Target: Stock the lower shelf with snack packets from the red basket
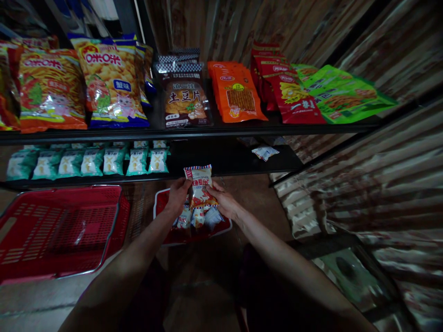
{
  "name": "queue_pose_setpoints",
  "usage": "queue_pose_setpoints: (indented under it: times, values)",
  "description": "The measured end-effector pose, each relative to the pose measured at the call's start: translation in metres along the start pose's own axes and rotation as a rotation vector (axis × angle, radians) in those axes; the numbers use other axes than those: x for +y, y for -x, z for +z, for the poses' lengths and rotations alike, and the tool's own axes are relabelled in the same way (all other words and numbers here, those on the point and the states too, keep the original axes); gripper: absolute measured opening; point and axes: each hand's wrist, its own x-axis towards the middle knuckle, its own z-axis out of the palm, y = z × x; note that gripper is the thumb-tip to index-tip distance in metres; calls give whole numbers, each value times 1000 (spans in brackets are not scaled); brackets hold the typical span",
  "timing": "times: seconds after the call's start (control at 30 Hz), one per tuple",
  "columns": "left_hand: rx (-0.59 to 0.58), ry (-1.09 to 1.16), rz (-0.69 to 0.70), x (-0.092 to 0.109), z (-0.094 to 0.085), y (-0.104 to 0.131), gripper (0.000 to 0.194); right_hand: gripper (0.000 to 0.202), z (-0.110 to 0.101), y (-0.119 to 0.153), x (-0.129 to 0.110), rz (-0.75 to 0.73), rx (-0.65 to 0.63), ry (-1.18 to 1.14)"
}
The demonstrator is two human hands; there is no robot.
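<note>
Between my two hands is a small snack bag [200, 188], white and orange with a striped top edge. My left hand [179, 192] grips its left side, and my right hand [223, 199] grips its right side. Right below it, a small red basket with a white rim [226, 227] stands on the floor. Several similar snack bags [184, 217] lie in that basket, partly hidden by my hands and the held bag.
Green-and-white snack packs [92, 161] line the lower shelf's left; a loose white pack [265, 152] lies at its right. Larger snack bags [112, 83] fill the upper shelf [242, 131]. A larger red basket [117, 203] stands left; a corrugated wall [346, 184] runs along the right.
</note>
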Motion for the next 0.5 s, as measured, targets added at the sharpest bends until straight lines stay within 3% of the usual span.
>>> queue_pose_setpoints:
  times: [0.1,0.27,0.5]
  values:
    - [1,-30,32,0,-1,0,31,43,2,-2,1,-39,13,8]
    - [-96,-7,-72,6,-1,6,38,45,1,-7,5,-30,58,28]
    - [-17,91,-70,1,-7,-3,32,41,5,-16,19,-31,82,88]
